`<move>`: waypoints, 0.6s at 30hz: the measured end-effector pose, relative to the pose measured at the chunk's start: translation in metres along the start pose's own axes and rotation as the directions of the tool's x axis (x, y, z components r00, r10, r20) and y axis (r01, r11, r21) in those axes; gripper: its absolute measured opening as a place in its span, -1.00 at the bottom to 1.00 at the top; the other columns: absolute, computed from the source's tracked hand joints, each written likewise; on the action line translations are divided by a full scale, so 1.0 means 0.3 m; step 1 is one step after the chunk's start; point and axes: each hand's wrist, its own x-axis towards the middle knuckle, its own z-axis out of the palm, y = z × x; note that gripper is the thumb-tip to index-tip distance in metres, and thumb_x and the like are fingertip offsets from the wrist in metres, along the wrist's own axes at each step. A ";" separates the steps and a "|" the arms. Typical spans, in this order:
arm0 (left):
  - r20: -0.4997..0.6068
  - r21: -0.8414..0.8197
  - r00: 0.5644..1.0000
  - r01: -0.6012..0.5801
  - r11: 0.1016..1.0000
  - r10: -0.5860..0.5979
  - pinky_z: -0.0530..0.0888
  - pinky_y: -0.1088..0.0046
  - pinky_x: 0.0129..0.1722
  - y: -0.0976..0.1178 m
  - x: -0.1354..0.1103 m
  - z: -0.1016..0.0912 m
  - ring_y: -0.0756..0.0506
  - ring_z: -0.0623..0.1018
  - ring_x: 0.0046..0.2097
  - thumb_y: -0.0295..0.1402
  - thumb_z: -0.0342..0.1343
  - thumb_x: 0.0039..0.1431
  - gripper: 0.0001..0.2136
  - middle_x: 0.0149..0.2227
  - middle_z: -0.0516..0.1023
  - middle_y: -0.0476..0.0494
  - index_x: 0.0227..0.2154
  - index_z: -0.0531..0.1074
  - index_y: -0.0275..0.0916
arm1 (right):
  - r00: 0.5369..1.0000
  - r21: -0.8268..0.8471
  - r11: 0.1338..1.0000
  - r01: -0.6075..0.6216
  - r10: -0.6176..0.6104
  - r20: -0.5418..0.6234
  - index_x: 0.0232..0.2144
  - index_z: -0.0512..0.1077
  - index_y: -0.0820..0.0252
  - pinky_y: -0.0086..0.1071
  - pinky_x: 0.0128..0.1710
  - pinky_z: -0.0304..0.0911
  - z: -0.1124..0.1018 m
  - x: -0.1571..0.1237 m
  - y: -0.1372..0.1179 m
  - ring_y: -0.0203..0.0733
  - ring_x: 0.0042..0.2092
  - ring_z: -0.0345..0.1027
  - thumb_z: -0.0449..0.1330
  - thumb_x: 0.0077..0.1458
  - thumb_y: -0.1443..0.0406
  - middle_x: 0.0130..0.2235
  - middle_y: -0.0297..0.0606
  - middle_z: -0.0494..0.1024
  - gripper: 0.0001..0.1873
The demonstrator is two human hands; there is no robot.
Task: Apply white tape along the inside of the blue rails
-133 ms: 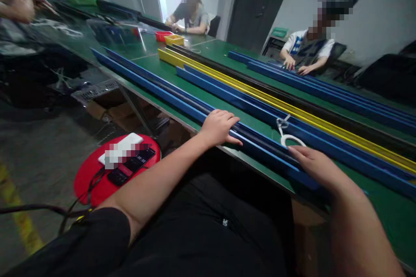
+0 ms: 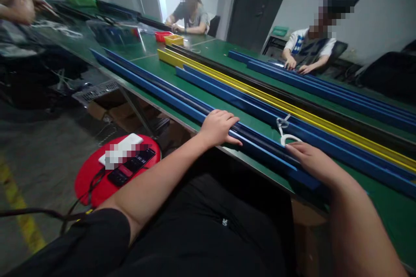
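My left hand (image 2: 219, 127) lies on the nearest long blue rail (image 2: 156, 90) at the table's front edge, with its fingers curled over the rail and the dark strip (image 2: 260, 140) in it. My right hand (image 2: 311, 162) rests flat on the same rail further right, fingers stretched out. Its fingertips touch a white looped tie (image 2: 287, 138) that lies on the rail. More blue rails (image 2: 227, 95), a yellow rail (image 2: 247, 88) and a black rail (image 2: 292, 100) run lengthwise on the green table (image 2: 208, 54).
A red stool (image 2: 97, 177) at my left holds a phone, a white device and cables. Red and yellow bins (image 2: 169, 37) stand far down the table. Two people sit across it, hands on other blue rails (image 2: 325, 86). Another person's hand (image 2: 19, 8) shows at top left.
My right hand has slid a little to the left, closer to the white tie. The left hand has not moved.
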 end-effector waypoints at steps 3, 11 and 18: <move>0.002 0.005 1.000 0.001 1.000 -0.001 0.24 0.18 0.03 0.000 -0.001 0.001 -0.27 0.47 0.00 0.32 0.11 -0.11 -0.19 -0.03 0.53 -0.29 0.04 0.43 -0.25 | 0.996 0.075 0.997 -0.017 0.010 0.087 -0.24 0.59 0.06 -0.20 -0.05 0.32 0.011 0.034 -0.021 0.02 -0.10 0.46 0.00 0.19 -0.10 -0.12 -0.27 0.61 -0.50; 0.000 0.004 1.000 -0.001 1.000 0.001 0.24 0.18 0.03 0.001 0.001 -0.003 -0.27 0.47 0.01 0.32 0.10 -0.09 -0.20 -0.03 0.52 -0.29 0.04 0.43 -0.25 | 0.994 0.210 0.977 -0.021 0.042 -0.097 -0.11 0.54 0.07 -0.18 0.00 0.29 0.071 0.115 -0.033 -0.03 -0.05 0.45 0.10 0.14 0.10 -0.08 -0.22 0.60 -0.64; -0.004 0.015 1.000 0.000 1.000 0.000 0.24 0.18 0.03 0.005 -0.001 -0.006 -0.26 0.47 0.00 0.31 0.09 -0.08 -0.21 -0.03 0.52 -0.29 0.04 0.43 -0.25 | 0.996 0.093 0.995 -0.041 0.032 0.087 -0.28 0.56 0.06 -0.30 -0.27 0.30 0.031 0.211 0.031 -0.11 -0.27 0.46 0.28 -0.07 0.09 -0.27 -0.27 0.61 -0.70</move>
